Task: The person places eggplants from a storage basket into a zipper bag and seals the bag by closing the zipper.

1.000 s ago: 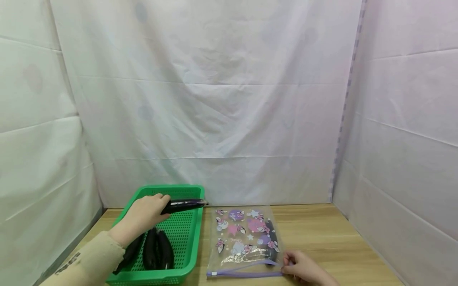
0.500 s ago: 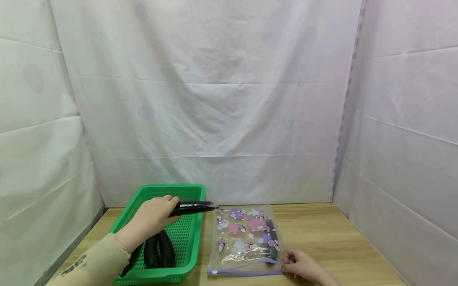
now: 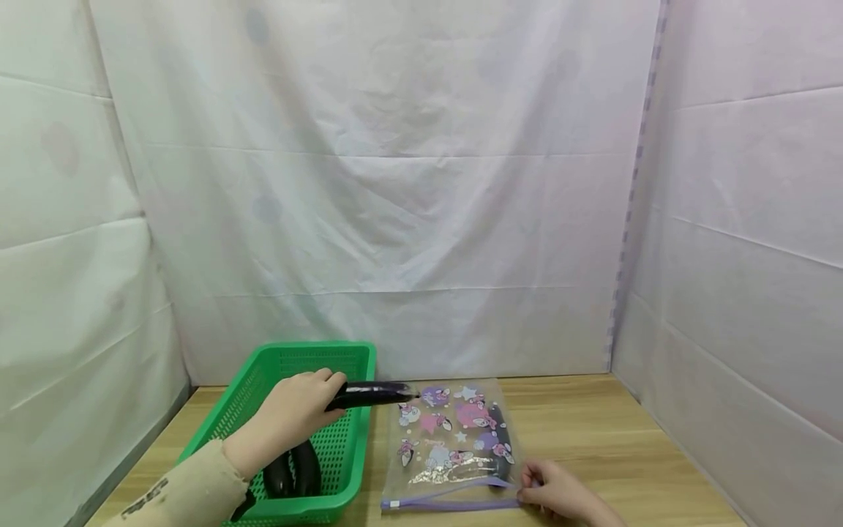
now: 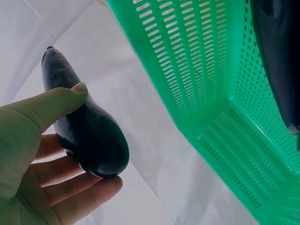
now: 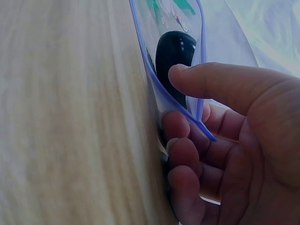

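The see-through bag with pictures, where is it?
In the head view, the bag lies on the table, right of the green basket, the right hand pinching its near corner.

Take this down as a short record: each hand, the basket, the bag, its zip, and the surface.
Left hand: holds an eggplant, its tip overlapping the bag in the head view
Right hand: grips the zip bag at one corner of its mouth
Green basket: two eggplants plainly visible, part of another beside the sleeve
Bag contents: one eggplant visible
Zip: open, slider at the basket-side end
Surface: wood-grain table
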